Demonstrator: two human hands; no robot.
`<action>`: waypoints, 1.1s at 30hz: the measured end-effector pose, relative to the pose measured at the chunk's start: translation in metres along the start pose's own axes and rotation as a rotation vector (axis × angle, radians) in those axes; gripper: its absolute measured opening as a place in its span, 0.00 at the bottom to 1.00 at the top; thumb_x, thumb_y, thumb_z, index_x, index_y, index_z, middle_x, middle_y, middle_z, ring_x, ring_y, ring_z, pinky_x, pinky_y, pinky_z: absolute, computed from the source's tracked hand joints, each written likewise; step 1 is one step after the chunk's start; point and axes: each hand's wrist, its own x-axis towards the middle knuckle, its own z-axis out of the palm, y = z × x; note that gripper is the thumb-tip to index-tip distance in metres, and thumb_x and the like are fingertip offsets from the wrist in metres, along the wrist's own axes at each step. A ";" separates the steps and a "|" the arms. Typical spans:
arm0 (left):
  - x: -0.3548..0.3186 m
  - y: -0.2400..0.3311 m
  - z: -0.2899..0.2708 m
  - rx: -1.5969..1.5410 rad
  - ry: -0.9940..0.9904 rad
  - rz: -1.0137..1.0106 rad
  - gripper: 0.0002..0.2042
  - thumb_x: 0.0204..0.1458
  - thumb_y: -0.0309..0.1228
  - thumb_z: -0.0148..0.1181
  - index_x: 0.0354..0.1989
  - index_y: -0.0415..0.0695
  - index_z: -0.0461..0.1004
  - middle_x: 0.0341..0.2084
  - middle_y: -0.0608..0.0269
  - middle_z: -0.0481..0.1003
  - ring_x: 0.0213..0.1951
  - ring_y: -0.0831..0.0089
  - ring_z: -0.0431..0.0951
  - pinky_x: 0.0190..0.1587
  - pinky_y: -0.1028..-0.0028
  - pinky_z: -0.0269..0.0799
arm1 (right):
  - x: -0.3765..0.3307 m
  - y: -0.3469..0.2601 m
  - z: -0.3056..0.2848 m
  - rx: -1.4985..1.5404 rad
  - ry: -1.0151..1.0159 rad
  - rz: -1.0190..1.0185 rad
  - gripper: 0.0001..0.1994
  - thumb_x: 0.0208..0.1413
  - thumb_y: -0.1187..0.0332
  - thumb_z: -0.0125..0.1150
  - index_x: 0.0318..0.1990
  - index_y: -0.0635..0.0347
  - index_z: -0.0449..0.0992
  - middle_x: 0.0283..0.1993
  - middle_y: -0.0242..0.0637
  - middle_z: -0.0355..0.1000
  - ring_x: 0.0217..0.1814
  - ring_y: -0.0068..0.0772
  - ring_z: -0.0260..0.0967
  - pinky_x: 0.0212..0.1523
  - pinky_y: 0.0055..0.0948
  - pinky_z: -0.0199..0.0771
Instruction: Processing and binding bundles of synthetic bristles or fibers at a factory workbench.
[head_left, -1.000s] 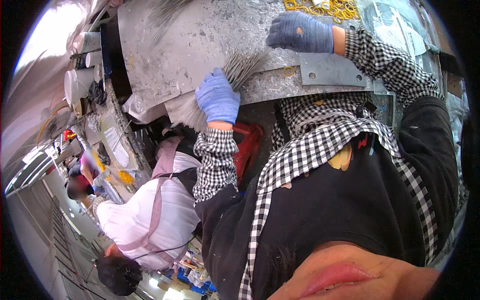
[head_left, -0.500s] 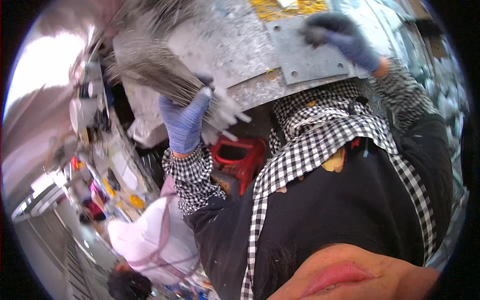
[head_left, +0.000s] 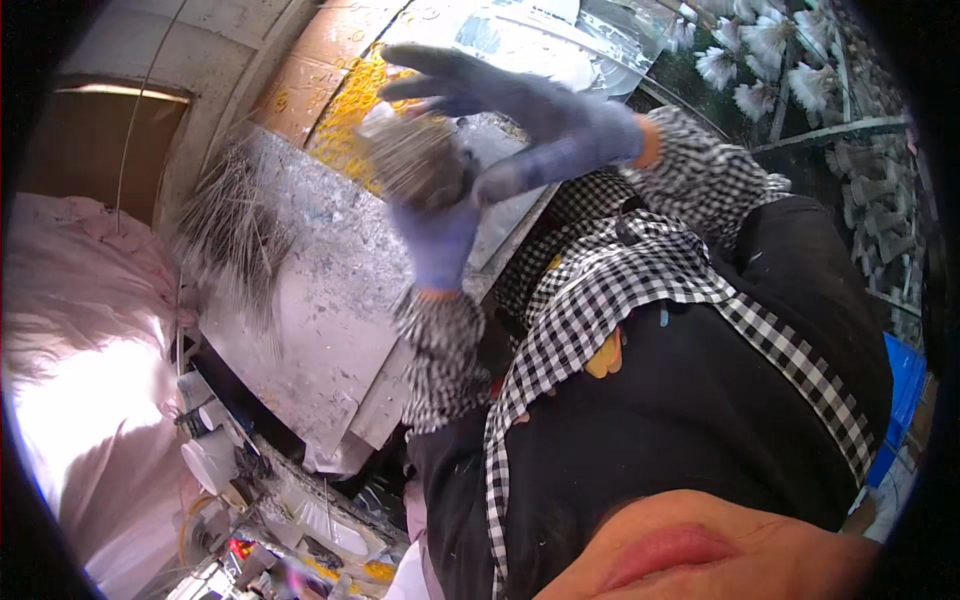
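Observation:
A bundle of thin grey bristles, blurred by motion, stands over the worktable. My left hand, in a blue-grey glove, is wrapped round its lower part; some of its fingers are hidden. My right hand, gloved the same way, is open just beside the bundle. Its fingers stretch out past the bundle's top and its thumb points toward my left hand. I cannot tell whether the thumb touches the bundle. Behind the hands lie many small yellow rubber bands.
Loose grey bristles are heaped at the table's left edge. White-tufted bundles sit far right. Pink cloth hangs left. A white cup and clutter stand at lower left.
My left hand has brought the bristle bundle rightward, close to my right hand. My right hand has come left off the grey metal plate and spread its fingers. The whole view has swung.

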 end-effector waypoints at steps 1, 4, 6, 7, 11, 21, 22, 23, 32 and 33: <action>-0.007 -0.025 0.005 0.055 0.119 0.167 0.24 0.45 0.31 0.72 0.50 0.39 0.73 0.45 0.58 0.78 0.49 0.70 0.76 0.51 0.68 0.75 | 0.010 0.018 0.026 -0.073 0.101 -0.110 0.45 0.47 0.64 0.75 0.71 0.59 0.54 0.73 0.47 0.54 0.69 0.38 0.61 0.65 0.41 0.67; 0.011 -0.028 -0.010 0.316 -0.066 0.131 0.25 0.43 0.35 0.73 0.50 0.39 0.73 0.45 0.56 0.78 0.47 0.68 0.79 0.49 0.69 0.76 | 0.020 0.037 0.052 0.214 0.369 0.083 0.30 0.48 0.68 0.74 0.60 0.61 0.70 0.57 0.36 0.72 0.56 0.26 0.71 0.58 0.29 0.74; 0.010 -0.010 -0.010 0.254 -0.101 0.232 0.25 0.41 0.36 0.75 0.48 0.41 0.75 0.42 0.56 0.80 0.40 0.68 0.82 0.42 0.72 0.78 | 0.017 0.031 0.056 0.213 0.270 -0.017 0.29 0.51 0.73 0.70 0.62 0.61 0.68 0.57 0.36 0.72 0.54 0.26 0.71 0.58 0.29 0.74; 0.008 -0.015 -0.019 0.274 -0.079 0.234 0.25 0.41 0.36 0.75 0.48 0.41 0.75 0.42 0.56 0.80 0.40 0.68 0.82 0.42 0.72 0.78 | 0.013 0.030 0.059 0.184 0.199 -0.112 0.28 0.54 0.78 0.66 0.64 0.61 0.65 0.56 0.37 0.71 0.53 0.26 0.71 0.58 0.29 0.74; 0.010 -0.026 -0.033 0.568 -0.182 0.168 0.22 0.39 0.36 0.77 0.41 0.40 0.76 0.34 0.58 0.80 0.34 0.65 0.82 0.37 0.72 0.78 | 0.007 0.062 0.050 0.242 -0.036 -0.014 0.31 0.54 0.76 0.67 0.66 0.61 0.62 0.63 0.39 0.67 0.59 0.29 0.68 0.61 0.32 0.71; -0.004 -0.064 -0.032 1.416 -0.007 0.612 0.27 0.45 0.32 0.72 0.55 0.40 0.69 0.47 0.55 0.77 0.45 0.66 0.79 0.48 0.70 0.76 | 0.063 0.017 0.046 -0.940 -0.715 -0.133 0.25 0.57 0.63 0.62 0.61 0.56 0.69 0.55 0.40 0.72 0.58 0.39 0.70 0.61 0.36 0.70; -0.003 -0.066 -0.037 1.350 -0.028 0.549 0.27 0.46 0.32 0.72 0.55 0.40 0.69 0.48 0.56 0.77 0.45 0.67 0.79 0.48 0.70 0.76 | 0.067 0.015 0.046 -0.930 -0.721 -0.136 0.25 0.57 0.63 0.62 0.61 0.56 0.69 0.55 0.40 0.72 0.58 0.39 0.70 0.61 0.36 0.70; -0.004 -0.068 -0.039 1.046 -0.014 0.434 0.27 0.46 0.32 0.72 0.55 0.40 0.69 0.48 0.56 0.76 0.45 0.67 0.79 0.48 0.70 0.76 | 0.070 0.014 0.047 -0.646 -0.610 -0.280 0.25 0.56 0.62 0.62 0.62 0.54 0.69 0.58 0.40 0.70 0.60 0.39 0.68 0.62 0.37 0.68; -0.027 -0.031 -0.010 0.537 0.066 0.336 0.25 0.50 0.32 0.69 0.55 0.38 0.68 0.51 0.56 0.75 0.46 0.67 0.79 0.47 0.71 0.76 | 0.051 0.030 0.051 -0.181 -0.398 -0.306 0.34 0.48 0.51 0.71 0.63 0.49 0.68 0.60 0.45 0.68 0.60 0.47 0.68 0.63 0.46 0.70; -0.032 -0.013 -0.008 0.286 0.164 0.276 0.21 0.50 0.30 0.69 0.50 0.37 0.71 0.45 0.58 0.77 0.43 0.71 0.79 0.43 0.73 0.77 | 0.043 0.039 0.044 -0.180 -0.280 -0.367 0.42 0.41 0.52 0.76 0.64 0.56 0.65 0.60 0.48 0.68 0.61 0.47 0.68 0.64 0.45 0.68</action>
